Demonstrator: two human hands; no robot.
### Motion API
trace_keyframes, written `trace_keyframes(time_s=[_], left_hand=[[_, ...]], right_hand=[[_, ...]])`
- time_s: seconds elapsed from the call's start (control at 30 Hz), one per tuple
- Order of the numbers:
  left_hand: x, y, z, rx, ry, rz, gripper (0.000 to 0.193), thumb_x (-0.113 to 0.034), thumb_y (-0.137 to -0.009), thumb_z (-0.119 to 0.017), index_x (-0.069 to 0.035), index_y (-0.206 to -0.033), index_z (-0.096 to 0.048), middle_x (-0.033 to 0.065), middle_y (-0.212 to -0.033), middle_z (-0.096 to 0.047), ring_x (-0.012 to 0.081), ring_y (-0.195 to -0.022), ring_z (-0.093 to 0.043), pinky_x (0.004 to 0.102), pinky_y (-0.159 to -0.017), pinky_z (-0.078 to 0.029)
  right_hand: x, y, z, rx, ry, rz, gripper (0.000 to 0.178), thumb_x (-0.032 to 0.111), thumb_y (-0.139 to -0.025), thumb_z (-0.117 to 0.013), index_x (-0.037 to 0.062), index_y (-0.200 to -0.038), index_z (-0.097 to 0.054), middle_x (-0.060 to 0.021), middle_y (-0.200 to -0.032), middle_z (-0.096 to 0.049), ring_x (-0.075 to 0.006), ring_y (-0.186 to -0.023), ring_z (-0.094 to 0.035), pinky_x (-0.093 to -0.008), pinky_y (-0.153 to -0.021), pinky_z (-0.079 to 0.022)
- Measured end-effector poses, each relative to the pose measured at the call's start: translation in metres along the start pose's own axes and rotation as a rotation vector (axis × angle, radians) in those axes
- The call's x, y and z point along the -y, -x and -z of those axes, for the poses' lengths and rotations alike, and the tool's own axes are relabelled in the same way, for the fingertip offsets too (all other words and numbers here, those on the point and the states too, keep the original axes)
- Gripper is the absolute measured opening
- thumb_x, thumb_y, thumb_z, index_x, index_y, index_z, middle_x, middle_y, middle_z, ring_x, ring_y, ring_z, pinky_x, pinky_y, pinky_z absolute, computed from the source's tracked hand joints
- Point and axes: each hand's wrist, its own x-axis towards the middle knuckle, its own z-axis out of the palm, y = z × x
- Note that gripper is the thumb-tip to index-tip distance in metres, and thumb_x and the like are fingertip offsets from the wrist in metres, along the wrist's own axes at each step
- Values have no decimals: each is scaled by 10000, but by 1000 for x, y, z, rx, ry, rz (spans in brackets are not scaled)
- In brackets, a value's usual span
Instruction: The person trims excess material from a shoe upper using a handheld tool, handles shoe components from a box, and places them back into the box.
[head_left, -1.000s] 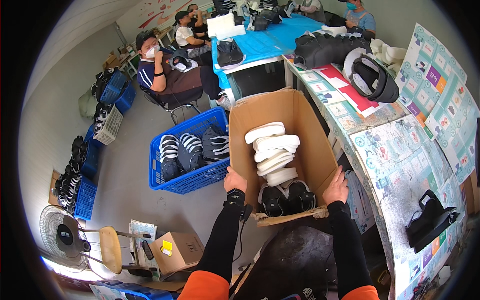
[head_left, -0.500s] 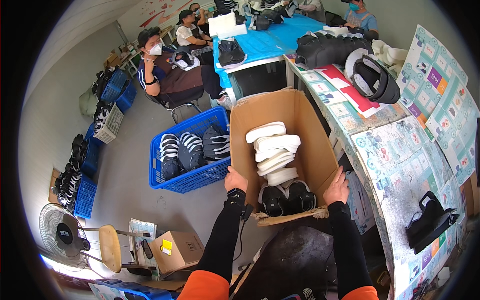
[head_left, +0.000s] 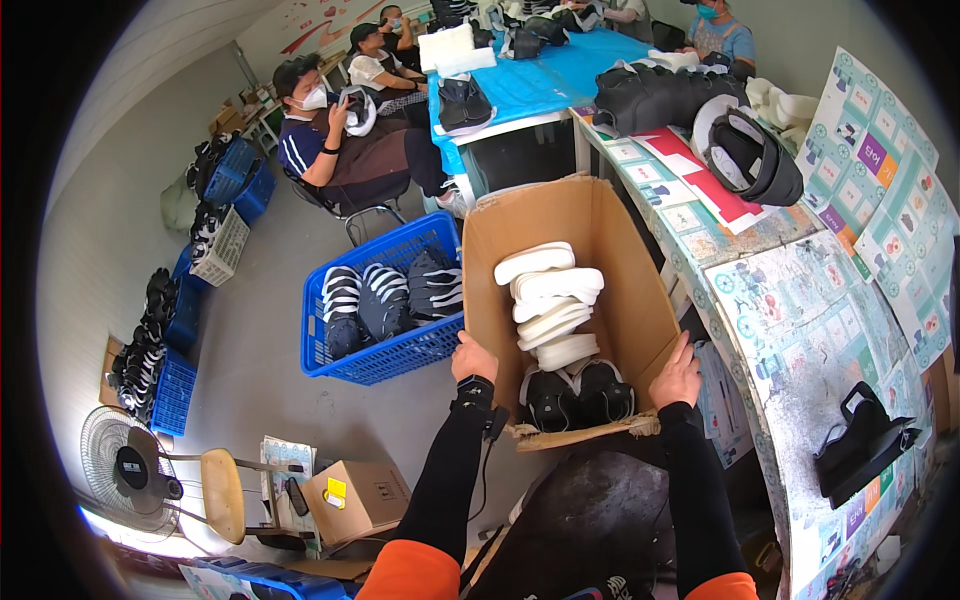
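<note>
An open, deep cardboard box (head_left: 628,262) stands in front of me, gripped by its two sides. My left hand (head_left: 474,358) has its fingers wrapped over the left edge. On the right edge, my right hand (head_left: 676,377) clasps the cardboard, with its index finger lying along the side. Inside the box, a stack of white shoe soles (head_left: 552,308) leans in a loose column. Black shoe uppers (head_left: 578,398) sit side by side at the box's near end, partly behind its torn front rim.
Left of the box is a blue plastic basket (head_left: 385,368) holding black-and-white shoe uppers. A paper-covered workbench (head_left: 790,330) runs along the right, bearing a black upper (head_left: 860,445). Behind stands a blue-covered table (head_left: 560,75). A masked co-worker (head_left: 320,150) sits at the far left.
My hands and the box have barely moved. The seated co-worker at the far left has lowered a hand from near the mask and now holds up a shoe.
</note>
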Motion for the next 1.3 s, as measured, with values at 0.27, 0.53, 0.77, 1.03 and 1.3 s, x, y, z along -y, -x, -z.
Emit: trace_keyframes(time_s=[0.27,0.53,0.77,1.03,1.3], left_hand=[[-2,1,2,-14,10,-2,529,-239,-845,-773,22,-1201,-481,248,-984,-721,415,-942,-721,466,-865,-587],[-3,1,3,0,-1,-1,565,-252,-857,-765,38,-1246,-476,269,-1006,-735,427,-964,-732,476,-875,-584],[0,1,4,3,-2,7,563,-250,-856,-764,28,-1251,-476,260,-999,-734,425,-974,-731,478,-878,-585],[-7,4,7,3,-11,0,553,-220,-816,-800,6,-1203,-476,235,-1000,-718,401,-953,-721,453,-844,-596],[6,0,10,-31,8,11,507,-191,-856,-717,27,-1254,-490,256,-996,-728,420,-941,-731,497,-859,-587]], right_hand=[[0,0,1,16,14,-3,990,129,-812,-699,-43,-1631,-170,-158,-1463,-483,-315,-1131,-601,-383,-856,-593],[-1,-1,-1,-1,1,-3,1004,135,-803,-707,-51,-1630,-169,-174,-1453,-490,-325,-1127,-600,-391,-862,-590],[1,-1,-3,6,-4,-1,1006,131,-803,-704,-49,-1632,-163,-175,-1458,-489,-329,-1139,-599,-397,-872,-588],[-1,0,3,42,-15,-21,1030,122,-795,-718,-47,-1635,-145,-164,-1476,-465,-330,-1146,-588,-410,-887,-582],[11,-5,-6,37,-31,-5,1073,136,-773,-738,-45,-1638,-130,-159,-1433,-482,-331,-1158,-593,-401,-905,-582]])
